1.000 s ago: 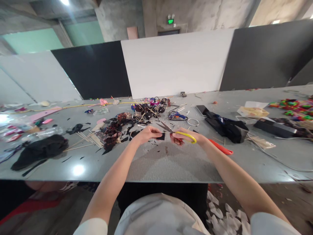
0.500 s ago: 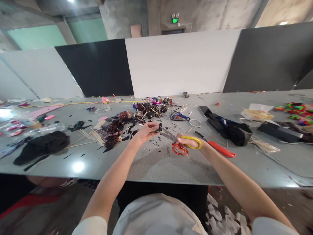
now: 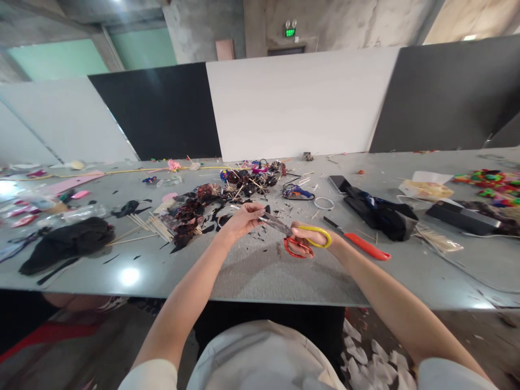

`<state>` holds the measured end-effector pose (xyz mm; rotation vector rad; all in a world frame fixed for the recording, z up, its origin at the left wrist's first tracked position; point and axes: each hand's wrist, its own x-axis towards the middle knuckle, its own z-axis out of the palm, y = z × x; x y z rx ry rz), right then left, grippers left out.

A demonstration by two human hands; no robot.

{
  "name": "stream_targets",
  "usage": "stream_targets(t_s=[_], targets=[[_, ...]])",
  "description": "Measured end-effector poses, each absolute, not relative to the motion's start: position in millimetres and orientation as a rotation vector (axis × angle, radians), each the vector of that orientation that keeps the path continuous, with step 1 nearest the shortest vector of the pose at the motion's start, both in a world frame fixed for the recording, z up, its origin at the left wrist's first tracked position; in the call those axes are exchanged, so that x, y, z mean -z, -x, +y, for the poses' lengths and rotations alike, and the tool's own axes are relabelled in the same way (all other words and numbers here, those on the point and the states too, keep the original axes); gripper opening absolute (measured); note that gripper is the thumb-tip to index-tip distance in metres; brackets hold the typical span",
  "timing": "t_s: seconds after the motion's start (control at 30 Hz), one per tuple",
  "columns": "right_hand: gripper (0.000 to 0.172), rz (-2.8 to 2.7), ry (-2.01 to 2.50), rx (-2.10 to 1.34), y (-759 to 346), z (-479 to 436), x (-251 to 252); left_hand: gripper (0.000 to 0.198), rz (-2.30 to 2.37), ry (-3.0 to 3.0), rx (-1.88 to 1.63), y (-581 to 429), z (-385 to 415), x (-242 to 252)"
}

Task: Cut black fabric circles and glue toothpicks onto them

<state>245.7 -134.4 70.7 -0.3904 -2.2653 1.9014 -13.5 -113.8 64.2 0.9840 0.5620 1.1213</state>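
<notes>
My left hand (image 3: 244,219) pinches a small piece of black fabric (image 3: 267,210) between thumb and fingertips, above the table. In my right hand (image 3: 303,241) is a pair of scissors (image 3: 278,223) with one yellow and one red handle loop. The blades point left and their tips meet the fabric beside my left fingertips; they look slightly parted. Tiny black scraps (image 3: 260,236) are scattered on the table under my hands. Just left of my left hand lies a heap of dark reddish-black fabric (image 3: 189,216).
Behind my hands lie spiky stick-and-fabric balls (image 3: 247,184) and a blue glue gun (image 3: 298,192). To the right are a red-handled knife (image 3: 368,246), black cloth (image 3: 379,214) and a phone (image 3: 337,184). Wooden sticks (image 3: 156,227) and a black cloth bundle (image 3: 71,244) lie left.
The scissors have shifted very slightly, with the blades a little more parted at the black fabric. Both hands otherwise keep nearly the same place and grip.
</notes>
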Motion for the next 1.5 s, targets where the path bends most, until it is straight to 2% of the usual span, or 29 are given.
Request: stream_targets(t_s=[0.13, 0.23, 0.3, 0.43, 0.5, 0.73, 0.9, 1.2, 1.5], targets=[[0.073, -2.25, 0.312, -1.974, -245, -137, -75, 0.036, 0.549, -1.016, -1.113, 13, -114, -63], [0.072, -2.245, 0.282, -1.866, -245, -138, -78, 0.036, 0.598, -1.085, -1.17, 11, -111, -62], [0.068, -2.171, 0.369, -1.622, -241, -139, -78, 0.035, 0.659, -1.175, -1.3, 8, -109, -60], [0.045, -1.641, 0.807, -0.946, -224, -139, -72, 0.031, 0.819, -1.35, -1.539, -4, -111, -55], [0.04, -1.466, 0.929, -0.78, -215, -139, -67, 0.031, 0.886, -1.361, -1.585, -11, -115, -53], [0.043, -1.439, 0.998, -0.903, -199, -142, -57, 0.031, 0.944, -1.402, -1.579, -23, -124, -47], [0.038, -1.433, 0.977, -0.902, -199, -144, -61, 0.031, 0.931, -1.407, -1.524, -21, -121, -47], [0.034, -1.85, 1.092, -0.876, -220, -123, -59, 0.038, 0.845, -1.778, -1.387, -10, -115, -46], [0.033, -2.072, 1.035, -0.796, -227, -118, -54, 0.028, 0.85, -1.959, -0.999, -5, -109, -40]])
